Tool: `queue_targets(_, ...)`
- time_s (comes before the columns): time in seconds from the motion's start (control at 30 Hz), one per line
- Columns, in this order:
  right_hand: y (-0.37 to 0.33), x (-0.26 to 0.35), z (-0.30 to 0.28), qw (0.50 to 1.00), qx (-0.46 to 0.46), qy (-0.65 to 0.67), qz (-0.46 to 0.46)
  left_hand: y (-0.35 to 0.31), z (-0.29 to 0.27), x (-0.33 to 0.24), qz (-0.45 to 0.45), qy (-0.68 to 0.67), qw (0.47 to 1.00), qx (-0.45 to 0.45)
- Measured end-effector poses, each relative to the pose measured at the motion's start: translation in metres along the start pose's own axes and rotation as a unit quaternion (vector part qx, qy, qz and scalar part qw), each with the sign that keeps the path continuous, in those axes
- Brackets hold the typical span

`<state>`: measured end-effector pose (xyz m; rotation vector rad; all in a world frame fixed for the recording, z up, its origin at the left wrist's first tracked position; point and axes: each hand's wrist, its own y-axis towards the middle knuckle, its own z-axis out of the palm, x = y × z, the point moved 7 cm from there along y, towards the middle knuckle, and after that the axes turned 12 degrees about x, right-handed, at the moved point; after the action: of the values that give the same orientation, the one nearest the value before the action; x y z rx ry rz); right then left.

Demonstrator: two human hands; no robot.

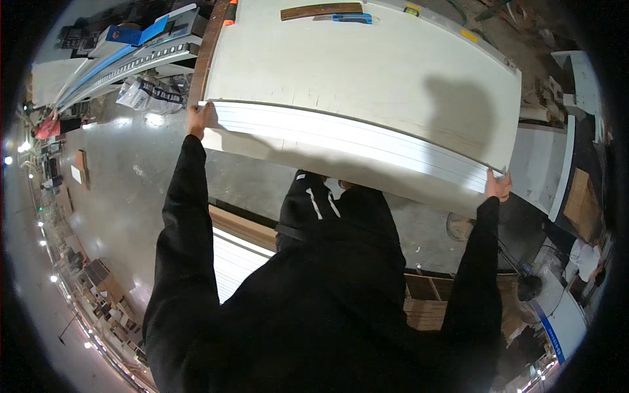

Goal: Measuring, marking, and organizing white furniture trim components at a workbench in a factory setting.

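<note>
A long white panel strip [341,135] with fine lengthwise grooves lies along the near side of a white worktable [314,65]. My left hand [198,120] grips its left end, close to the table's brown wooden edge strip. At the opposite end my right hand [498,185] holds the strip by its corner, fingers curled round it. Both arms are stretched wide in black sleeves. The undersides of both grips are hidden.
On the table's far side lie a blue utility knife [352,18], a brown wood strip [321,10] and a long level [468,35]. Metal profiles [131,62] are stacked at the left. Behind me are more white panels [236,262] and a fan [540,281].
</note>
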<state>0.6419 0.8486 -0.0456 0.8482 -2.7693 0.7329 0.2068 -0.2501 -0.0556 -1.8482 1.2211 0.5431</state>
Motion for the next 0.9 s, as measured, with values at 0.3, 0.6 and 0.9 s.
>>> queue_targets(0.3, -0.255, 0.462, 0.163, 0.853, 0.127, -0.125, -0.491, -0.013, -0.009, 0.015, 0.022, -0.012, 0.999, -0.029)
queue_targets(0.6, -0.311, 0.515, 0.244, 0.836, 0.164, -0.293, -0.433, -0.146, -0.009, -0.034, 0.191, 0.060, 0.958, -0.206)
queue_targets(0.9, -0.312, 0.520, 0.235, 0.824, 0.172, -0.250, -0.479, -0.362, 0.085, 0.093, -0.040, 0.032, 0.998, -0.047)
